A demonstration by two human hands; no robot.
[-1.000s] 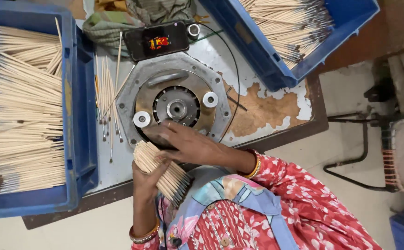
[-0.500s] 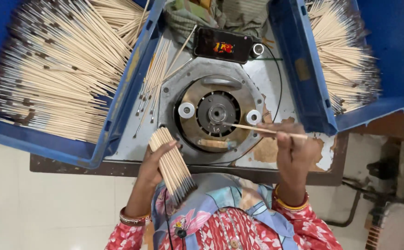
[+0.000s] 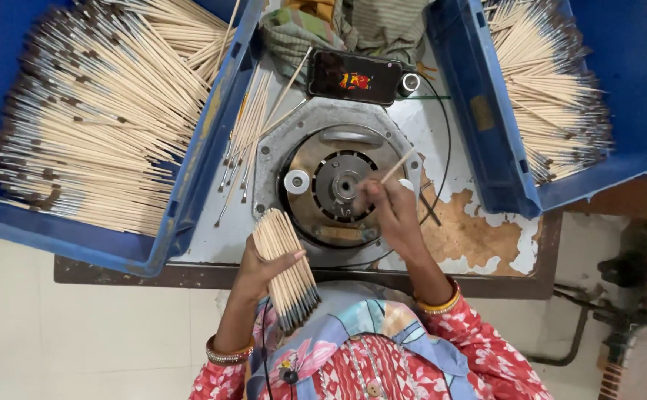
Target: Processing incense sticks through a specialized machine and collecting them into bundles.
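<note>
— What is being done at the bench at this moment?

— A single thin stick point(image 3: 397, 166) is being pinched between the fingertips of the right hand point(image 3: 394, 215) and is being fed toward the middle of the round metal machine point(image 3: 338, 185). By the look of it, the feeding step is being carried out, one stick at a time.

— And the other hand?

— A bundle of sticks point(image 3: 286, 270) is being gripped by the left hand point(image 3: 260, 270), fingers wrapped and thumb pressed across it, at the near edge of the table point(image 3: 486, 244), just beside the machine.

— Which way is the single stick being pointed?

— Its long axis is being held on a slant, lower end toward the hub, upper end up and to the right. The bundle is being held with dark tips toward the person's body.

— What is being called for next?

— Probably the tip is to be lined up squarely with the central opening; a steady pinch is being required. Blue trays point(image 3: 197, 170) of sticks are being kept on either side.
</note>
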